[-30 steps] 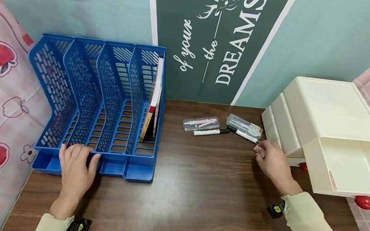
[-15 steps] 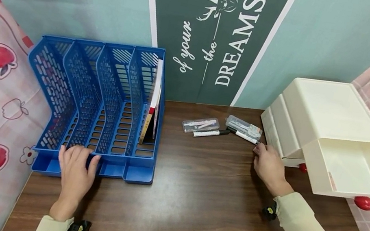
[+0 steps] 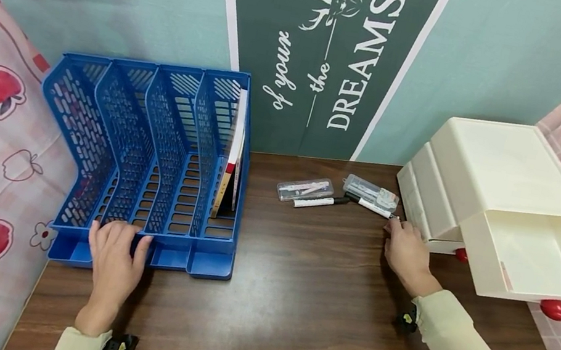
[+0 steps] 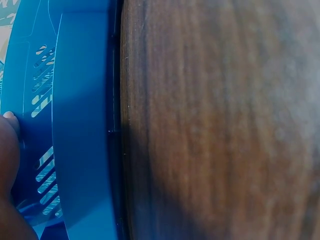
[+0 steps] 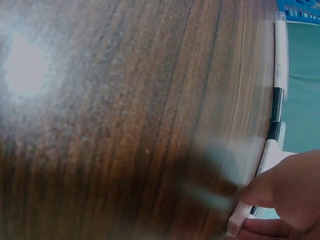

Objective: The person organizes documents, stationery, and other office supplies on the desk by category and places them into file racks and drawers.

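My left hand point(image 3: 113, 261) grips the front rim of a blue file rack point(image 3: 214, 246), fingers bent over the edge. In the left wrist view its thumb point(image 4: 7, 150) lies against the blue plastic. On the table at right, my right hand point(image 3: 406, 253) pinches a small pale pink block, which looks like an eraser point(image 5: 238, 221), between thumb and fingers. The eraser is right at the end of a white marker point(image 3: 373, 207), mostly hidden by the hand from above. A second white marker point(image 3: 318, 201) with a black cap lies to the left.
Behind the markers lie two clear plastic cases point(image 3: 305, 190). A white drawer cabinet point(image 3: 518, 167) stands at right, its top drawer point(image 3: 542, 258) pulled out with a thin pinkish item inside. Books point(image 3: 227, 178) stand in the rack's rightmost slot. Walls close off the back and sides.
My right hand has shifted slightly left and down, and the eraser has come down beside the marker's end. The left hand stays on the rack.
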{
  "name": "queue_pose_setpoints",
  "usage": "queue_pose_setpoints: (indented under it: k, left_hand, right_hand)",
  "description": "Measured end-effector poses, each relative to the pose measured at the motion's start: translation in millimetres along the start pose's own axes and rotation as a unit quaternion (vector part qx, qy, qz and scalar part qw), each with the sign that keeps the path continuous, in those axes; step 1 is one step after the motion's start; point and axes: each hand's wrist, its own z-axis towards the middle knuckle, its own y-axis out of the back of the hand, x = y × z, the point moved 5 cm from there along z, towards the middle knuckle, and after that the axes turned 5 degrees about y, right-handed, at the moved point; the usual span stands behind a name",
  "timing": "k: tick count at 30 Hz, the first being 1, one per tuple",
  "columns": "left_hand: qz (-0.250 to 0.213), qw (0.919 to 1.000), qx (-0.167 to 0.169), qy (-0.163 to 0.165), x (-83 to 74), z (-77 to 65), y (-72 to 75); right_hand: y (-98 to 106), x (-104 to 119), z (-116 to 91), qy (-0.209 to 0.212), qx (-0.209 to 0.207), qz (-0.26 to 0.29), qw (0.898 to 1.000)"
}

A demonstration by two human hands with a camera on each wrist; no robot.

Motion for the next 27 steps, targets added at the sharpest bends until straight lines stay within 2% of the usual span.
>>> queue_pose_setpoints:
  k: [10,15,23,27]
  left_hand:
    - [0.002,1.0000,0.001,-0.001,0.0,0.3,-0.1]
    - [0.004,1.0000,0.003,0.002,0.4,-0.3,-0.3]
    - [0.004,1.0000,0.004,0.003,-0.5,-0.3,0.1]
    - [0.005,1.0000,0.006,0.004,-0.9,-0.1,0.1]
  right_hand:
    - [2.4,0.9,2.0,0.007,-0.028,0.014,1.000]
    - [1.3,0.3,2.6,0.001,-0.006,0.020,1.000]
    - [0.9,-0.4,0.5,-0.004,0.056,0.030,0.998]
    - [2.3,1.1,-1.0,-0.007,0.067,0.036,0.997]
